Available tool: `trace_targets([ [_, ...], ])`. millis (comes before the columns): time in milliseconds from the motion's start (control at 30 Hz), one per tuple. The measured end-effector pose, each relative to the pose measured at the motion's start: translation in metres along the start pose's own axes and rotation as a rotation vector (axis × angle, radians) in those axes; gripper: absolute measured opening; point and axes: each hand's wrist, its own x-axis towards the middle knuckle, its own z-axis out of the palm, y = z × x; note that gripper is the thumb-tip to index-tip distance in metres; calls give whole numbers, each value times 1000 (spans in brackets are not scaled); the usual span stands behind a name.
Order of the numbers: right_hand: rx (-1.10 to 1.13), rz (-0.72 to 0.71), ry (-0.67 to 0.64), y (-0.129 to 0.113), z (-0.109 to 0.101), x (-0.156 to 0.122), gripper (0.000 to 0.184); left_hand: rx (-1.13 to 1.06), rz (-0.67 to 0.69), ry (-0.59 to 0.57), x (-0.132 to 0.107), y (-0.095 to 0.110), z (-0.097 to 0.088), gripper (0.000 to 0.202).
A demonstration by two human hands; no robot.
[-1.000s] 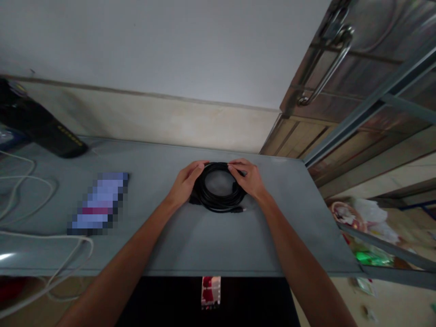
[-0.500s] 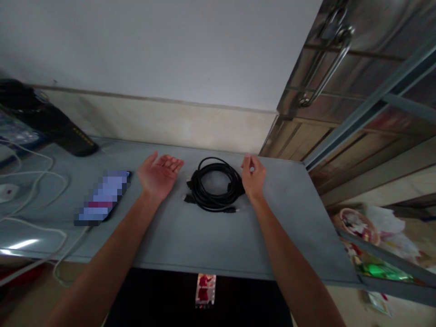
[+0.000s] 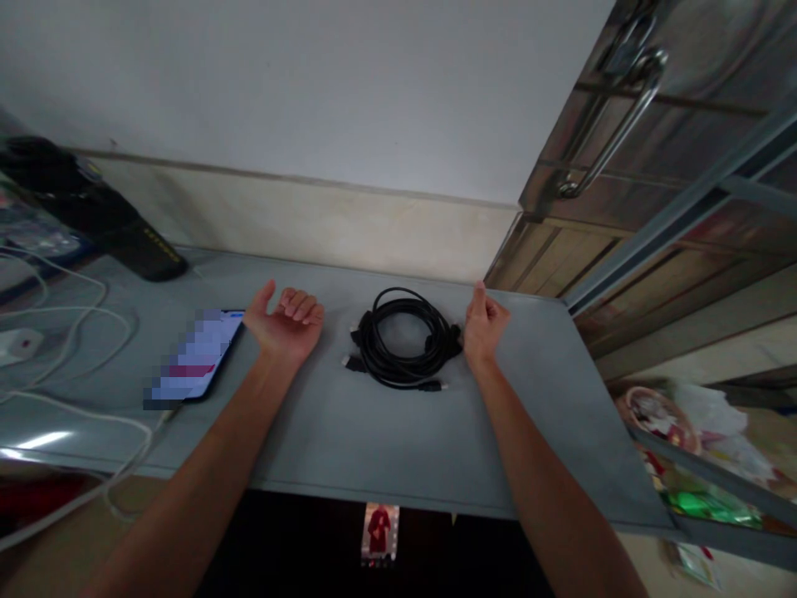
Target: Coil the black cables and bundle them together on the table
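- Left hand (image 3: pixel 285 325) and right hand (image 3: pixel 486 326) have moved off the cable (image 3: pixel 404 367), coiled mid-scene on the table (image 3: pixel 374 453), probably for compactness.
- Left hand's fingers curl loosely, thumb apart.
- Right hand's fingers fold fist-like, just right of the cable.

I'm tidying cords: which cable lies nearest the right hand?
The black cable coil, just beside the right hand; the white cables run loose, over past the left hand.
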Motion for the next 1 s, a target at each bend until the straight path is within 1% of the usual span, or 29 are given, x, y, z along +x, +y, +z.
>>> trace_targets([
  [167,32,3,4,0,-1,-1,74,29,-9,-43,0,-3,1,52],
  [367,-13,10,-4,3,-1,-1,74,73,-4,-26,-1,-4,4,55],
  [700,4,11,-2,9,0,-1,74,89,16,-22,-1,-3,3,60],
  [833,60,3,-2,9,0,-1,74,135,18,-22,-1,-3,3,59],
  [1000,25,17,-2,5,0,-2,75,152,27,-11,0,-3,3,61],
])
